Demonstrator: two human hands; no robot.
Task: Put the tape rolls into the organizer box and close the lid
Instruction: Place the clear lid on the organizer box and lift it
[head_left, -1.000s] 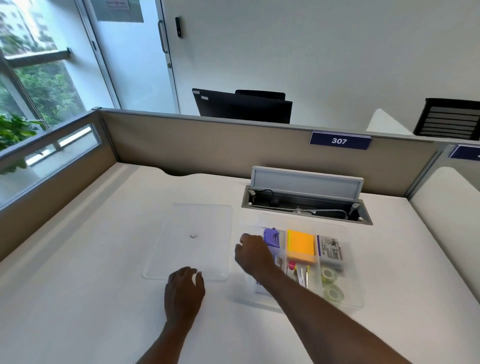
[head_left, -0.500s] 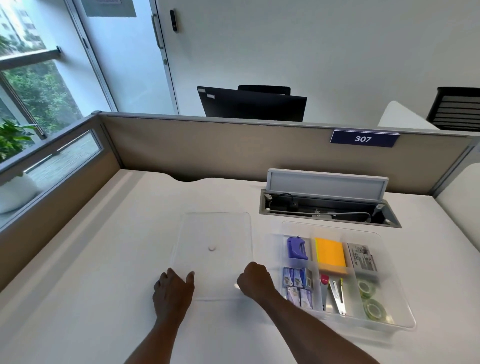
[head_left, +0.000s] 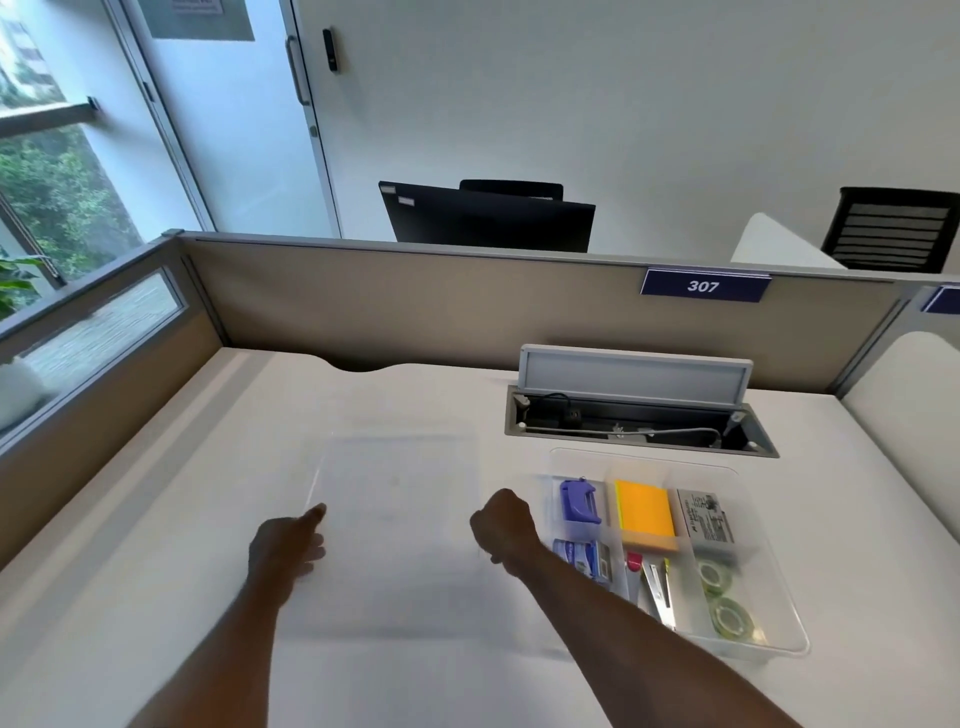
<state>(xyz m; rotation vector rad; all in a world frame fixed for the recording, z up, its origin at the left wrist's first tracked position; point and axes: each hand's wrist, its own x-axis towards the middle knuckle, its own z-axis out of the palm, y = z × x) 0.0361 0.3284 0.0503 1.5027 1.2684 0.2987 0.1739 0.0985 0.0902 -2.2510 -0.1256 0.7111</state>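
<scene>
The clear organizer box (head_left: 644, 458) stands open on the white desk at the right. Two green-tinted tape rolls (head_left: 716, 574) (head_left: 733, 618) lie in its right front compartment. The transparent lid (head_left: 400, 499) is blurred and hangs a little above the desk left of the box, casting a faint shadow. My left hand (head_left: 284, 545) grips the lid's left edge. My right hand (head_left: 503, 530) is closed on its right edge, close beside the box's left wall.
The box also holds a purple tool (head_left: 579, 500), orange sticky notes (head_left: 645, 513), a labelled packet (head_left: 705, 522) and several small items. An open cable hatch (head_left: 639, 431) with a raised flap lies behind the box. Beige partitions (head_left: 441, 301) wall the desk at back and left.
Both hands moved from the lid's front edge to its two sides and closed on it. The lid has come up off the desk and blurs with motion.
</scene>
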